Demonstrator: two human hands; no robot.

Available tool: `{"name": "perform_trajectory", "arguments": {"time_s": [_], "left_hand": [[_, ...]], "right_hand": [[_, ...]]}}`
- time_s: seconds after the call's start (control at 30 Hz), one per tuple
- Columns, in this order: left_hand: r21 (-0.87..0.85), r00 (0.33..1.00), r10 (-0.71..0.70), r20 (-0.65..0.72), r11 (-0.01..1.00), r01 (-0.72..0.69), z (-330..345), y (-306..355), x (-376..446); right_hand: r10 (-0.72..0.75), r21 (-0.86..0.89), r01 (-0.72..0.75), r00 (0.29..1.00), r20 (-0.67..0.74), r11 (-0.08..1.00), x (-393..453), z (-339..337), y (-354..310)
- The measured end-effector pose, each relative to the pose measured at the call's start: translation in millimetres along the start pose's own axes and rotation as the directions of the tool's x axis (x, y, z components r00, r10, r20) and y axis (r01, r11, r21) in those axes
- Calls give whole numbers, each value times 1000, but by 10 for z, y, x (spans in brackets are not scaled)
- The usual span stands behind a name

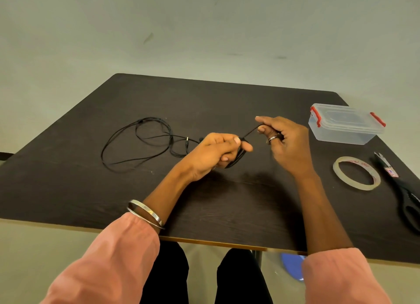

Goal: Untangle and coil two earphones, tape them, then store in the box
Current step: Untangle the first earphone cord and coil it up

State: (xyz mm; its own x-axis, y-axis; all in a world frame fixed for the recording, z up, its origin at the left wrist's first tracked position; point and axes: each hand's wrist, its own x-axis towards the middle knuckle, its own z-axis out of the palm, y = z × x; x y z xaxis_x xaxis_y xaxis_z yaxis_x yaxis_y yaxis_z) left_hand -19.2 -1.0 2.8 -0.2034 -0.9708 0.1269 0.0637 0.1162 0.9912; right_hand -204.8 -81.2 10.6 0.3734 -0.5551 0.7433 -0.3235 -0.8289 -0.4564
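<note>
Your left hand [218, 150] grips a part-wound coil [236, 159] of one earphone; your right hand [285, 140] pinches its free end taut. Second earphone [141, 142] lies loose on the surface [227, 104], apparently uncoiled. Tape [356, 176], scissors [402, 190] and closed box [346, 123] look untouched. Early stage, I'd say.

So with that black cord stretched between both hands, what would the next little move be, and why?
Probably another wrap: the right hand pinches the free cord taut, and the left hand holds a partly wound bundle. The tape roll lies untouched, so coiling seems unfinished.
</note>
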Motion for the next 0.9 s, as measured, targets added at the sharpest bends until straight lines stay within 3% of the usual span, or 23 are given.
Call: {"name": "perform_trajectory", "arguments": {"time_s": [0.2,0.33,0.47,0.6,0.77,0.9], "left_hand": [[-347,993,12,-117,936,-52,-105,-8,-9],[-526,983,8,-182,844,-105,-165,49,3],[-631,955,14,-296,747,-207,-220,25,28],[-608,907,-13,-422,745,-273,-259,8,34],[-532,846,-18,-533,785,-318,-266,28,36],[-487,818,-8,-575,807,-334,-266,13,45]], "right_hand": [[263,249,-261,964,25,933,-43,72,-79],[243,183,-257,965,97,949,-29,54,-11],[163,-48,-156,954,252,987,-79,145,12],[108,-239,0,893,437,971,-92,226,-74],[3,-303,212,815,579,929,-159,362,-285],[-69,-285,276,819,569,918,-165,427,-375]]}}
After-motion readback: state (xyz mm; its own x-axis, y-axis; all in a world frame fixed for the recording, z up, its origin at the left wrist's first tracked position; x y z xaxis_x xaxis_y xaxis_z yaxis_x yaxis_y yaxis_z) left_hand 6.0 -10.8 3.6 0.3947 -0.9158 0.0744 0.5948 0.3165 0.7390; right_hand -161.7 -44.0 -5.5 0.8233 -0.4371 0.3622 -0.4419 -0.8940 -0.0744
